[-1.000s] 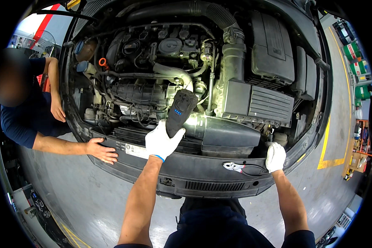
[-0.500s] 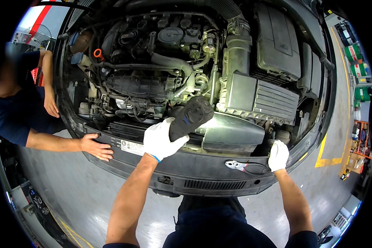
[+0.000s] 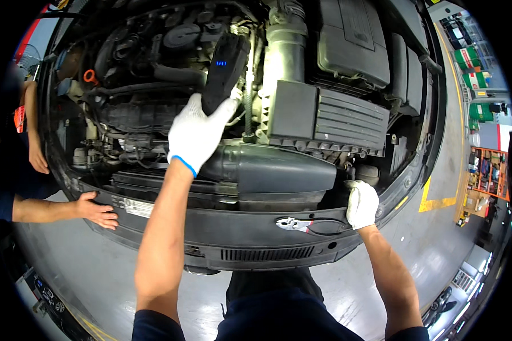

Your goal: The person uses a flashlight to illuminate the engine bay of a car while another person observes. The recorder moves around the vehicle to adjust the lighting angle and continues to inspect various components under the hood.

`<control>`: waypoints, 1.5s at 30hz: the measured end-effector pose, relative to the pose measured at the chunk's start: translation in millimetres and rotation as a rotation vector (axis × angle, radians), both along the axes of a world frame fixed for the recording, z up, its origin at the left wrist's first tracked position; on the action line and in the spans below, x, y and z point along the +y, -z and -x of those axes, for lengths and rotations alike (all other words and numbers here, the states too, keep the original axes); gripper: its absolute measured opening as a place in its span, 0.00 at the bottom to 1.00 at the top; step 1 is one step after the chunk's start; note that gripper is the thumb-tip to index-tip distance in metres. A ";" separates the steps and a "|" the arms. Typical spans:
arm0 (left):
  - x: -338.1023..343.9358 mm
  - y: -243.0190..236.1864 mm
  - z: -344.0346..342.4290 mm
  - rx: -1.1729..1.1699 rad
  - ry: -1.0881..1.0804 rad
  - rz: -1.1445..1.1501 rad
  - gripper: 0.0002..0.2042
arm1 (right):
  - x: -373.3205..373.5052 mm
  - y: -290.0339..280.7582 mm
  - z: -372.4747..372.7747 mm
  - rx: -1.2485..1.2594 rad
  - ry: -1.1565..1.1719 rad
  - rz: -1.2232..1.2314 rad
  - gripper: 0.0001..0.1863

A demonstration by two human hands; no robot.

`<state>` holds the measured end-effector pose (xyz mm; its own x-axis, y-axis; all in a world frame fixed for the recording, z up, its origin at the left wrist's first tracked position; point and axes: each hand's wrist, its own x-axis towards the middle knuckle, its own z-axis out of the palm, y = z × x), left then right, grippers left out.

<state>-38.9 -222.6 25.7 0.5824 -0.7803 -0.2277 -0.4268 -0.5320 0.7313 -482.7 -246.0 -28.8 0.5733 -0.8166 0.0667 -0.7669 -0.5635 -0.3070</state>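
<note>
My left hand (image 3: 196,133), in a white glove with a blue cuff, grips a black work light (image 3: 224,71) with a row of small blue lights on its back. It is raised over the engine (image 3: 148,62), and its light falls on the hose and pipes beside the air filter box (image 3: 293,113). At the front right of the bay, my gloved right hand (image 3: 362,206) is closed at the front panel's inner edge; its fingertips are hidden. Pliers (image 3: 293,224) with dark handles lie on the black front panel (image 3: 239,224), their handle ends close to that hand.
At the left a co-worker's hand (image 3: 98,212) rests on the front panel, and the other arm (image 3: 35,136) hangs by the fender. Beyond the car's right side stand green drums (image 3: 480,111) and an orange shelf rack (image 3: 491,170). A black battery cover (image 3: 352,45) sits at the far right.
My left hand has moved the work light farther into the bay and turned it more upright. The view has shifted right. My right hand stays at the front panel's edge.
</note>
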 end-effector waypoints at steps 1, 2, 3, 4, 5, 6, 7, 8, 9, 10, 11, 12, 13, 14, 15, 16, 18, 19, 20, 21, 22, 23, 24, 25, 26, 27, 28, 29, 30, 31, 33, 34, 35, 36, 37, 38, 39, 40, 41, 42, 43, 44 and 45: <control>-9.3 -2.9 0.8 -0.014 0.042 -0.022 0.28 | -0.4 1.0 2.1 0.002 -0.013 0.010 0.12; -17.4 -0.6 0.6 -0.013 0.058 -0.094 0.30 | -1.2 -1.8 1.5 -0.003 -0.029 -0.013 0.12; -22.3 -1.6 2.9 -0.060 0.073 -0.159 0.31 | -1.8 -3.0 1.1 0.003 -0.036 -0.010 0.12; -25.4 -1.3 6.5 -0.091 0.081 -0.186 0.32 | -2.4 -3.4 0.4 0.008 -0.044 -0.007 0.12; -30.0 -2.4 9.5 -0.124 0.091 -0.209 0.33 | -3.3 -3.7 -0.2 0.010 -0.051 0.000 0.12; -32.4 -5.7 12.0 -0.122 0.097 -0.229 0.33 | -3.2 -3.7 -0.2 0.004 -0.047 -0.007 0.12; -32.6 -11.4 14.6 -0.121 0.101 -0.250 0.33 | -2.6 -3.5 -0.3 -0.003 -0.046 -0.014 0.12; -33.6 -13.0 18.5 -0.115 0.109 -0.269 0.33 | -2.1 -4.2 1.5 -0.006 -0.041 -0.021 0.12; -33.5 -11.8 20.9 -0.110 0.102 -0.245 0.33 | -1.8 -5.0 1.7 -0.005 -0.039 -0.020 0.12; -32.4 -10.5 22.6 -0.105 0.092 -0.221 0.33 | -1.5 -5.7 1.0 -0.006 -0.039 -0.019 0.13; -31.0 -9.9 23.3 -0.104 0.082 -0.196 0.33 | -2.0 -6.1 0.0 -0.010 -0.040 -0.017 0.13; -27.9 -8.7 24.7 -0.126 0.071 -0.169 0.32 | -2.7 -6.6 -0.3 -0.013 -0.046 -0.012 0.13; -25.5 -10.6 26.3 -0.119 0.062 -0.173 0.32 | -3.2 -7.0 -0.8 -0.017 -0.052 -0.008 0.13; -24.3 -17.0 27.4 -0.115 0.052 -0.177 0.32 | -3.4 -7.2 -2.9 -0.024 -0.059 -0.002 0.13; -23.0 -20.9 28.6 -0.111 0.042 -0.180 0.32 | -3.4 -6.8 -2.9 -0.019 -0.058 -0.006 0.13; -21.4 -19.7 29.7 -0.108 0.020 -0.187 0.32 | -3.2 -6.3 -0.9 -0.014 -0.056 -0.010 0.13; -18.8 -16.2 26.9 -0.165 0.021 -0.163 0.32 | -3.5 -7.4 -0.8 -0.015 -0.051 -0.017 0.13; -17.9 -17.5 26.1 -0.197 0.023 -0.178 0.31 | -2.8 -5.9 -0.4 -0.014 -0.053 -0.018 0.13; -15.9 -17.9 24.6 -0.214 0.025 -0.174 0.31 | -2.6 -4.4 1.4 -0.012 -0.054 -0.018 0.13; -13.2 -17.8 22.2 -0.231 0.027 -0.170 0.31 | -2.4 -3.2 3.0 -0.009 -0.054 -0.018 0.13; -11.9 -17.2 19.9 -0.248 0.030 -0.166 0.30 | -2.2 -2.4 3.8 0.005 -0.054 -0.004 0.13; -9.9 -15.1 17.4 -0.252 0.029 -0.165 0.30 | -2.7 -2.4 2.6 -0.001 -0.059 -0.007 0.13; -8.2 -11.7 15.2 -0.257 0.028 -0.163 0.30 | -3.4 -4.0 1.2 -0.006 -0.064 -0.010 0.13; -6.9 -8.1 13.5 -0.262 0.028 -0.162 0.30 | -3.9 -4.1 0.6 -0.012 -0.068 -0.013 0.14; -7.9 -4.0 13.7 -0.254 0.021 -0.157 0.30 | -3.6 -3.8 2.4 0.004 -0.060 -0.017 0.13; -8.1 -1.7 15.2 -0.239 0.021 -0.117 0.30 | -2.9 -3.0 4.2 0.004 -0.056 -0.020 0.13; -8.5 -2.1 15.9 -0.246 0.030 -0.121 0.30 | -2.1 -1.9 5.9 0.005 -0.052 -0.022 0.13; -8.9 -2.5 17.2 -0.253 0.037 -0.125 0.30 | -2.3 -0.7 6.8 0.005 -0.051 -0.025 0.13; -10.1 -2.1 18.3 -0.271 0.034 -0.124 0.30 | -2.6 -2.4 4.4 0.003 -0.051 -0.020 0.14; -11.5 -1.4 19.2 -0.289 0.032 -0.122 0.30 | -3.1 -3.0 3.7 0.006 -0.054 -0.012 0.14; -13.4 -0.8 20.8 -0.297 0.028 -0.114 0.29 | -3.3 -2.5 3.8 0.015 -0.059 0.002 0.14; -13.6 -2.2 21.4 -0.289 0.027 -0.107 0.29 | -3.1 -2.5 4.7 0.013 -0.058 0.003 0.14; -13.2 -2.6 21.8 -0.282 0.024 -0.103 0.29 | -2.0 -1.1 5.9 0.011 -0.058 0.000 0.14; -13.7 -2.6 22.5 -0.282 0.027 -0.107 0.28 | -2.2 0.0 6.0 0.008 -0.058 -0.003 0.14; -14.2 -2.4 23.3 -0.282 0.028 -0.111 0.28 | -3.3 -0.7 4.7 0.005 -0.057 -0.013 0.14; -13.3 -1.5 23.9 -0.278 0.031 -0.117 0.27 | -3.1 -3.7 4.0 0.006 -0.055 -0.025 0.14; -12.1 3.7 23.1 -0.299 0.046 -0.084 0.27 | -2.6 -4.9 3.2 0.007 -0.053 -0.037 0.14; -11.1 12.2 21.8 -0.321 0.062 -0.051 0.27 | -1.7 -2.8 2.3 0.001 -0.054 -0.028 0.14; -10.9 15.5 22.8 -0.338 0.076 -0.016 0.27 | -1.6 -1.9 2.8 0.001 -0.057 -0.016 0.13; -10.0 16.5 24.3 -0.350 0.081 -0.025 0.26 | -1.7 -1.9 3.4 0.000 -0.059 -0.005 0.13; -9.6 15.9 26.3 -0.362 0.087 -0.035 0.26 | -2.2 -3.0 4.0 0.002 -0.065 -0.007 0.13; -10.0 14.9 26.5 -0.380 0.095 -0.043 0.26 | -2.6 -2.6 3.0 -0.002 -0.068 -0.007 0.13; -9.8 15.3 26.0 -0.376 0.095 -0.037 0.26 | -3.3 -2.3 2.5 -0.006 -0.072 -0.008 0.14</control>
